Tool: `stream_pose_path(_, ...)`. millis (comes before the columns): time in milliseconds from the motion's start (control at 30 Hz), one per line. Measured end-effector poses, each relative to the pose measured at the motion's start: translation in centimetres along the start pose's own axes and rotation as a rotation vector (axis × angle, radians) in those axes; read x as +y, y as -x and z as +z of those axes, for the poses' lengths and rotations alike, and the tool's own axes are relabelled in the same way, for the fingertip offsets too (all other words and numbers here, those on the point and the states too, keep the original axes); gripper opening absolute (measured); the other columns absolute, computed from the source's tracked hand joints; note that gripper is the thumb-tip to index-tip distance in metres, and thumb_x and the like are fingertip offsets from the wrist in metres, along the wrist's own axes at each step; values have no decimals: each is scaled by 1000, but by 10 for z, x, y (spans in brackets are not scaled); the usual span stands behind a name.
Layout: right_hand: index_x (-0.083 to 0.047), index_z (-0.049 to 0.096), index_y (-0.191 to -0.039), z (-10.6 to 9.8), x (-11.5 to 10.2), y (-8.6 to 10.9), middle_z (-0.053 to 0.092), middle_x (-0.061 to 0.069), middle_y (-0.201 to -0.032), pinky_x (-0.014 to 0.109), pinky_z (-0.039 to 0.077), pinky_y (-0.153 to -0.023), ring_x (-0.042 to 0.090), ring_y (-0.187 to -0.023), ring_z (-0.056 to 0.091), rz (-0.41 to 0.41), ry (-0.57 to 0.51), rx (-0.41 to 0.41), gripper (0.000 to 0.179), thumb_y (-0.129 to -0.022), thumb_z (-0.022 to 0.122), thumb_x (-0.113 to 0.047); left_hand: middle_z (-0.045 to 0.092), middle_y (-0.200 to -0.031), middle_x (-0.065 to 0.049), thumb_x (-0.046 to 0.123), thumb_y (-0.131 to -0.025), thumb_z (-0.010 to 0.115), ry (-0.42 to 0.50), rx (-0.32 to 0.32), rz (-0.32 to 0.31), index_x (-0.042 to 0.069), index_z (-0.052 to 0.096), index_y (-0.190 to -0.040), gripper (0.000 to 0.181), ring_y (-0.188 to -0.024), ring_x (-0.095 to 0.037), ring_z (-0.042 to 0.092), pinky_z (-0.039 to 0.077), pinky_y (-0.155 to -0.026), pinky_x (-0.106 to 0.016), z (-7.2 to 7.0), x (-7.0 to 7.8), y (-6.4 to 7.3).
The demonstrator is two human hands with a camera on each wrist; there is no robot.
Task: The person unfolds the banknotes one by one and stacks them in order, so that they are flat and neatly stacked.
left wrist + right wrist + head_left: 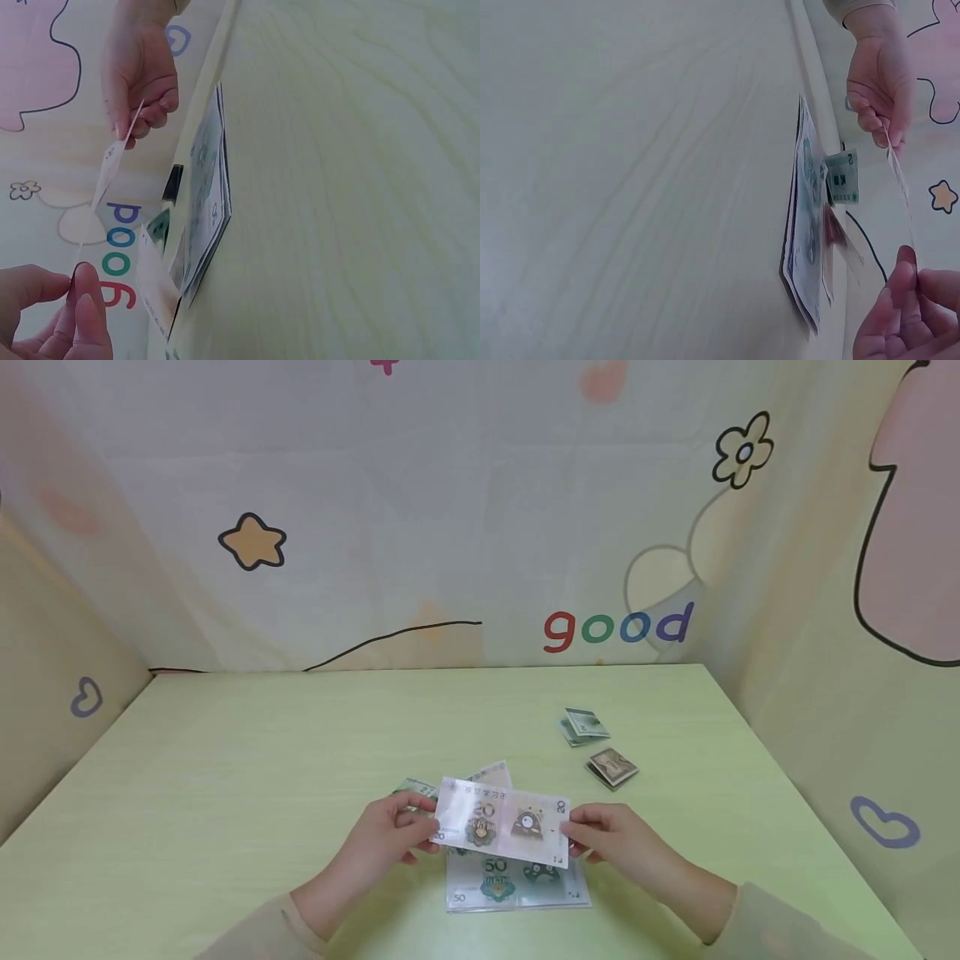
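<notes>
A pale play banknote [504, 823] marked 20 is stretched level between both hands, printed side up. Its left end is pinched by my left hand [382, 831] between thumb and fingers, and its right end by my right hand [626, 837]. In the left wrist view the note [110, 171] appears almost edge-on, above the table. Below it lies a stack of banknotes [517, 893], with a green 50 on top. Behind the held note, a green banknote [417, 788] and another pale banknote [491, 774] stick out, partly hidden.
Two folded banknotes lie to the right on the table [262, 760]: a green folded note [585, 727] and, nearer, a brown folded note [612, 767]. A printed cloth backdrop [375, 527] rises behind the table and along both sides.
</notes>
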State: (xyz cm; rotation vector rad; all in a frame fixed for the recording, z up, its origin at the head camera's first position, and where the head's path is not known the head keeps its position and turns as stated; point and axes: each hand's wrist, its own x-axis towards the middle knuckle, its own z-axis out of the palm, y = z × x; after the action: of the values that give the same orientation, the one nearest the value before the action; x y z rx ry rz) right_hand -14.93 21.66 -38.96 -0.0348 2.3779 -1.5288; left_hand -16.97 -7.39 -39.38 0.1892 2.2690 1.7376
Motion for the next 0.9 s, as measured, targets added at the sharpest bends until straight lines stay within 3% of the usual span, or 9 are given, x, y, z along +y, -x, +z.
stream_pose_path(300, 4, 63, -103, -4, 0, 1, 63, 2, -79, 33, 50, -69, 16, -77, 58, 12, 5, 4, 25, -93, 57, -18, 66, -73, -8, 4, -85, 65, -54, -51, 79, -5, 53, -115, 33, -66, -26, 64, 50, -56, -32, 2, -1, 2)
stream_pose_path(533, 5, 63, -102, -7, 1, 2, 63, 2, -79, 33, 50, -68, 16, -75, 57, 23, 6, 1, 26, -93, 57, -19, 64, -71, -5, 3, -85, 64, -107, -91, 97, -3, 51, -120, 38, -63, -21, 62, 50, -55, -30, 6, -4, 3)
stream_pose_path(767, 7, 60, -103, -11, 3, 2, 61, 2, -79, 31, 47, -68, 16, -76, 55, 19, -61, -73, 27, -95, 53, -17, 62, -69, -4, 1, -85, 63, -167, -141, 109, -6, 47, -125, 44, -60, -18, 59, 49, -51, -28, 11, -1, 7)
stream_pose_path(900, 6, 61, -100, -13, 4, 3, 61, 2, -77, 32, 48, -68, 16, -74, 56, 10, -6, -69, 24, -94, 55, -17, 62, -69, -3, 1, -84, 63, -173, -160, 106, -7, 44, -128, 49, -58, -17, 56, 48, -50, -28, 13, 0, 9)
